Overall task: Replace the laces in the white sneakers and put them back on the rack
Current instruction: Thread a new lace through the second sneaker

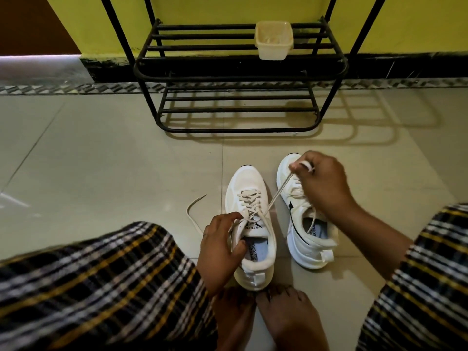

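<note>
Floor (pixel 101 153): pale glossy tiles, yellow wall (pixel 228 8) behind. Black metal rack (pixel 238 62) against wall, plastic tub (pixel 274 40) on upper shelf. Two white sneakers (pixel 253 224) side by side on open floor before rack, near bare feet (pixel 286 315). Left hand (pixel 222 244) gripping left sneaker's collar. Right hand (pixel 321 181) pinched on lace (pixel 278 191), pulled taut. Loose lace end (pixel 192 206) on tiles.
</note>
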A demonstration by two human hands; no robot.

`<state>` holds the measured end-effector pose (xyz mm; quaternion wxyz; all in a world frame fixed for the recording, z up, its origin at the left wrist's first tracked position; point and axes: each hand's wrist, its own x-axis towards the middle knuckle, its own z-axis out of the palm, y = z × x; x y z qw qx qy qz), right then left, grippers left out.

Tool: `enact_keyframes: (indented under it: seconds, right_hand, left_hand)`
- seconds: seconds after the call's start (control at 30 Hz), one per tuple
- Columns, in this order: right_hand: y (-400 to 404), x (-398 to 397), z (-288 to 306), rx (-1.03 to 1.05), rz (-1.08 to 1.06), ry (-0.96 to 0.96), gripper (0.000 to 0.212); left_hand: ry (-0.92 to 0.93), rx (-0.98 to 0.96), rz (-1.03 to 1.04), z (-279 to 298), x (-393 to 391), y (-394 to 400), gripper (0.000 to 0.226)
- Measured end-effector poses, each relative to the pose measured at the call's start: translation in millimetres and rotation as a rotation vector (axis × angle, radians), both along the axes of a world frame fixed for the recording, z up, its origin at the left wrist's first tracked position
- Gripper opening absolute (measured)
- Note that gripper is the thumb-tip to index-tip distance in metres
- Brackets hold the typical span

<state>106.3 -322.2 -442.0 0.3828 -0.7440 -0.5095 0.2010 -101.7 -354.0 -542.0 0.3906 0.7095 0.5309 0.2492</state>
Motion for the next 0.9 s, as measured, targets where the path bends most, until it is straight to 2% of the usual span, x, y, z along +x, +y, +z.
enact_keyframes:
  seconds: [0.1, 0.27, 0.33, 0.4, 0.5, 0.6, 0.73, 0.8, 0.9]
  right_hand:
    - [7, 15, 23, 0.103, -0.110, 0.144, 0.028]
    - [2, 10, 37, 0.163, -0.091, 0.148, 0.018]
    - [1, 7, 36, 0.094, -0.032, 0.134, 0.010]
    - [0, 4, 33, -0.054, 0.044, 0.093, 0.018]
    - [-1, -1, 25, -0.201, 0.086, 0.035, 0.022]
    - [-2, -4, 17, -0.127, 0.067, 0.059, 0.019]
    - [-1, -6, 15, -0.035, 0.126, 0.167, 0.030]
    - [-2, -9, 13, -0.094, 0.179, 0.074, 0.020]
    - [-7, -18, 4, -0.341, 0.283, -0.068, 0.007]
  left_hand:
    - [-0.018, -0.002, -0.005, 4, 0, -1, 0.055]
    - [0.006, 0.002, -0.004, 5, 0, -1, 0.060]
    - [0.038, 0.029, 0.001, 6, -1, -2, 0.061]
    - [0.082, 0.076, 0.016, 8, -1, 0, 0.061]
    - [0.110, 0.137, 0.039, 13, 0, 6, 0.045]
    - [0.135, 0.145, -0.001, 21, 0, 11, 0.024]
    - [0.135, 0.067, -0.008, 25, 0, 16, 0.014]
    - [0.146, 0.029, 0.001, 26, 2, 17, 0.012]
    - [0.101, -0.046, 0.044, 30, 2, 18, 0.006]
